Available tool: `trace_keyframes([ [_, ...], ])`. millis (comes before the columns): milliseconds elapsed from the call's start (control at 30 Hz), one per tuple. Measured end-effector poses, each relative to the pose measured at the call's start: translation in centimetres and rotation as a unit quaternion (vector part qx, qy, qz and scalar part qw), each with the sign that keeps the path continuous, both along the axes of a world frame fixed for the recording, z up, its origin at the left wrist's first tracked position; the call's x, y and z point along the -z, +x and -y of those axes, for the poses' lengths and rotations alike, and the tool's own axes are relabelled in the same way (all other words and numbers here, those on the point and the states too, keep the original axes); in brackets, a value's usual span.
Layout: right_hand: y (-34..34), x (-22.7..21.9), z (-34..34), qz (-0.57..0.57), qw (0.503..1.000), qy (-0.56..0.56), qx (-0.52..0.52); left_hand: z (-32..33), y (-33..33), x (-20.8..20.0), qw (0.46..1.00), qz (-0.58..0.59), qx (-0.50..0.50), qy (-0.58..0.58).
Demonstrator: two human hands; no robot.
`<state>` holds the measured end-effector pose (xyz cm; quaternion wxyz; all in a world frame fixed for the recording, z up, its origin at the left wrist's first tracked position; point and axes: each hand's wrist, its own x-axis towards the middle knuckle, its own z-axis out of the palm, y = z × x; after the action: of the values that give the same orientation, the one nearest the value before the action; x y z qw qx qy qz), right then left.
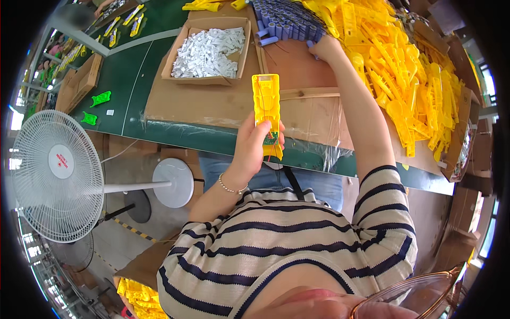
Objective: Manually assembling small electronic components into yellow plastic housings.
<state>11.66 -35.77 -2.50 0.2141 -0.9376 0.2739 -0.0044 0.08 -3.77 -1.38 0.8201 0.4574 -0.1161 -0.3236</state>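
My left hand is wrapped round a yellow plastic housing, held upright above the table's near edge with its ribbed inside showing. A small green circuit board sits in its lower end, beside my thumb, and thin wires run along the housing. My right hand is stretched out to the far side, at the edge of a pile of purple cylindrical battery cells with dark wires. Its fingers are closed on a purple cell, only partly visible. One loose cell lies beside the pile.
A large heap of yellow plastic housings fills the right side. A cardboard box of small white parts stands left of the cells. Green plastic pieces lie farther left on the green table. A white fan stands at the left.
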Motion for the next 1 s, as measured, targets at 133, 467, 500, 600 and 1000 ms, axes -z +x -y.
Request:
trace_keyframes([
  [133, -4.8, -2.3, -4.8, 0.137, 0.984, 0.055, -0.097, -1.0, 0.6, 0.5, 0.999, 0.0, -0.029, 0.016],
  [467, -18.0, -5.1, -16.3, 0.43, 0.86, -0.086, -0.259, 1.8, 0.0, 0.2, 0.999, 0.023, -0.021, 0.023],
  [500, -17.9, -4.8, -16.8, 0.406, 0.872, -0.086, -0.258, 2.1, -0.1, 0.1, 0.999, 0.023, -0.018, 0.023],
  [600, -17.5, -3.8, -17.6, 0.403, 0.886, 0.004, -0.229, 2.3, -0.3, 0.1, 0.995, 0.08, -0.049, 0.035],
  [1000, -17.6, -5.5, -18.3, 0.315, 0.782, 0.535, 0.049, 1.3, -0.7, 1.9, 0.99, 0.12, 0.027, 0.063],
])
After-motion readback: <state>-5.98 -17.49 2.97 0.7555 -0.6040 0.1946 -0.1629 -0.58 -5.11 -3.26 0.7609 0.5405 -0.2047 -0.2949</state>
